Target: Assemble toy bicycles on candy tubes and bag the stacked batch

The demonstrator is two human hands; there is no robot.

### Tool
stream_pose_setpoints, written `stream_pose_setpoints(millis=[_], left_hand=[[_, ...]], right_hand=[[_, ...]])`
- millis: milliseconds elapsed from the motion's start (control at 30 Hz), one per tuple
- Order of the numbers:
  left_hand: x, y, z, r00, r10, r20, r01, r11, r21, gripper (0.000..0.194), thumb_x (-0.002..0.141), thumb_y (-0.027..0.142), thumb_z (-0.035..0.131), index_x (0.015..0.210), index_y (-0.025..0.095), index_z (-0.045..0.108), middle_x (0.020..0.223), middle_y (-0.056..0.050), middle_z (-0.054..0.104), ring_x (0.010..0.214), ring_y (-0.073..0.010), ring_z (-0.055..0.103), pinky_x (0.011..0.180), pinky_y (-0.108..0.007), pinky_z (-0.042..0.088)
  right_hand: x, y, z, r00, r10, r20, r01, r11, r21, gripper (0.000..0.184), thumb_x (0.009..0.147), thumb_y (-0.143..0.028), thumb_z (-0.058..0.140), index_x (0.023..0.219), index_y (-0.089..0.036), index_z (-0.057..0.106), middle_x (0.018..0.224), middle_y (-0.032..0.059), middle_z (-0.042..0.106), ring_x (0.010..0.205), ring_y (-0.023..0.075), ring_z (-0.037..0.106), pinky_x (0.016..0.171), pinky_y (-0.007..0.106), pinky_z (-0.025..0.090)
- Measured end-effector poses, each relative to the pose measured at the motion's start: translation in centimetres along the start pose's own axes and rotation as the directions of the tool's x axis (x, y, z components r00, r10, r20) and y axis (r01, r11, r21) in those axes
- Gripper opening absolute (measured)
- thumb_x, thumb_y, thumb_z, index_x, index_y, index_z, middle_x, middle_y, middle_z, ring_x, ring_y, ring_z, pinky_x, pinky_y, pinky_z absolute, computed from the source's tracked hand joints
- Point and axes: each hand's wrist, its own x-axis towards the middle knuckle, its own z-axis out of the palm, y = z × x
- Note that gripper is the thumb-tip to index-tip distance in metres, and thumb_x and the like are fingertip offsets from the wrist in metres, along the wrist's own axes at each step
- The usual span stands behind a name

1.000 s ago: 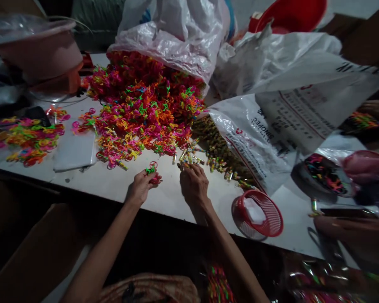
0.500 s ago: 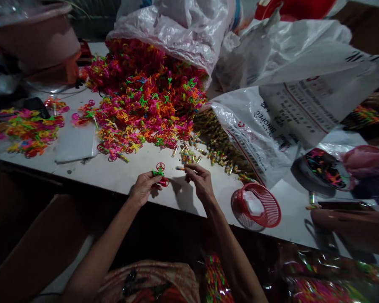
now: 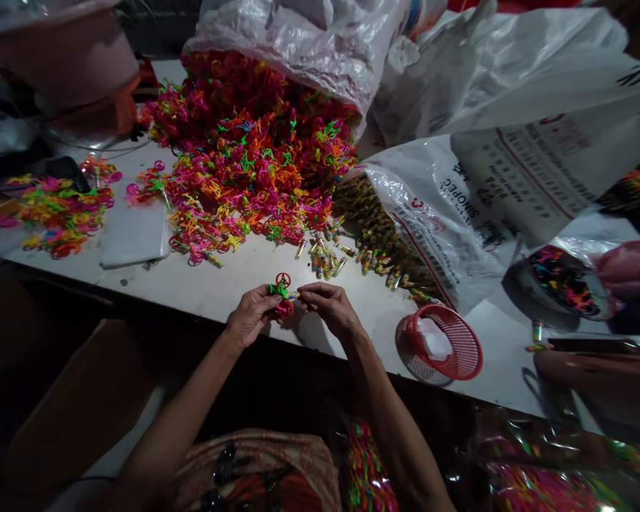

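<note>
My left hand (image 3: pixel 252 314) pinches a small plastic toy (image 3: pixel 281 289) with a green body and red wheels, above the front of the white table. My right hand (image 3: pixel 335 307) is closed on a slim, colourful small tube (image 3: pixel 294 295). The tube's left end meets the green part of the toy; whether it sits inside cannot be made out. Just behind my hands lie several loose tubes (image 3: pixel 326 262). Farther back is a large heap of bright plastic toy pieces (image 3: pixel 256 171), pink, orange, yellow and green.
A white printed sack (image 3: pixel 474 206) lies open at the right over a heap of tubes (image 3: pixel 373 220). A red mesh basket (image 3: pixel 461 352) stands near the table's front edge. At left are clear plastic bags (image 3: pixel 133 238) and a smaller toy pile (image 3: pixel 67 213).
My right hand has brought the tube leftward from beside the loose tubes to the toy in my left hand. The view has shifted slightly.
</note>
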Motion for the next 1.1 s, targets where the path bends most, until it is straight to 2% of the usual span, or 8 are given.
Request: stream_pose_setpoints(millis=[400,600,733,833,900,933,1000,1100], left_hand=[[-0.3,0.0,-1.5,0.999,-0.042,0.009,0.042,0.999,-0.003,0.036,0.052,0.031,0.084,0.077,0.013,0.064,0.06,-0.002,0.068,0.05,-0.0125,0.06,0.049,-0.022,0.044],[-0.3,-0.5,-1.9,0.983,0.107,-0.147,-0.084,0.984,0.155,0.044,0.051,0.038,0.083,0.079,0.014,0.061,0.059,-0.001,0.067,0.048,-0.0117,0.059,0.046,-0.021,0.045],[-0.2,1.4,-4.1,0.95,0.229,-0.214,-0.136,0.917,0.375,0.044,0.056,0.045,0.077,0.083,0.014,0.061,0.061,0.0,0.066,0.049,-0.0134,0.06,0.046,-0.023,0.047],[-0.2,4.9,-6.2,0.741,0.591,-0.319,-0.166,0.621,0.766,0.034,0.07,0.037,0.068,0.098,0.018,0.063,0.084,-0.005,0.071,0.074,-0.0206,0.068,0.064,-0.032,0.056],[0.5,7.4,-7.0,0.576,0.79,-0.209,-0.055,0.292,0.955,0.036,0.075,0.027,0.064,0.11,0.021,0.063,0.118,-0.011,0.066,0.112,-0.0293,0.061,0.091,-0.044,0.051],[1.1,8.4,-7.0,0.539,0.83,-0.14,0.016,0.156,0.988,0.039,0.077,0.024,0.062,0.115,0.022,0.062,0.132,-0.012,0.059,0.126,-0.0328,0.05,0.102,-0.05,0.043],[3.3,9.5,-6.3,0.543,0.838,-0.046,0.109,-0.016,0.994,0.041,0.08,0.02,0.058,0.121,0.022,0.06,0.145,-0.013,0.047,0.138,-0.0365,0.034,0.11,-0.06,0.028],[8.0,8.8,-3.8,0.636,0.763,0.117,0.03,-0.176,0.984,0.04,0.086,0.013,0.045,0.123,0.02,0.059,0.143,-0.012,0.049,0.138,-0.0328,0.035,0.112,-0.058,0.024]], right_hand=[[-0.1,0.2,1.2,0.991,0.085,0.102,-0.089,0.996,0.03,0.029,0.051,-0.035,0.088,0.069,-0.016,0.074,0.056,0.0019,0.068,0.048,0.0109,0.059,0.052,0.024,0.049],[-0.8,1.3,3.6,0.988,-0.142,-0.062,0.131,0.98,-0.152,0.021,0.064,-0.036,0.079,0.074,-0.019,0.074,0.06,0.0017,0.069,0.057,0.0149,0.064,0.062,0.029,0.052],[0.1,2.2,4.4,0.98,-0.201,-0.009,0.189,0.936,-0.296,0.034,0.073,-0.043,0.069,0.096,-0.018,0.072,0.076,0.0038,0.07,0.063,0.016,0.065,0.062,0.029,0.052],[1.7,1.3,2.4,0.932,-0.358,-0.057,0.261,0.771,-0.581,0.044,0.079,-0.04,0.063,0.118,-0.02,0.063,0.104,0.0075,0.066,0.065,0.0133,0.061,0.063,0.029,0.049],[2.7,0.0,0.7,0.877,-0.462,-0.13,0.159,0.534,-0.83,0.035,0.084,-0.032,0.057,0.116,-0.019,0.063,0.11,0.0092,0.062,0.069,0.0138,0.058,0.066,0.029,0.046],[3.3,-0.7,0.0,0.868,-0.471,-0.157,0.054,0.403,-0.914,0.03,0.086,-0.03,0.054,0.112,-0.018,0.064,0.11,0.0096,0.06,0.072,0.0148,0.057,0.066,0.029,0.043],[4.2,-1.9,-0.8,0.886,-0.425,-0.186,-0.131,0.157,-0.979,0.025,0.09,-0.027,0.049,0.107,-0.017,0.064,0.111,0.0102,0.058,0.076,0.0164,0.057,0.063,0.027,0.038],[5.2,-3.1,-0.6,0.919,-0.34,-0.201,-0.236,-0.064,-0.97,0.028,0.095,-0.029,0.042,0.111,-0.017,0.061,0.111,0.0107,0.058,0.079,0.0171,0.058,0.059,0.026,0.032]])
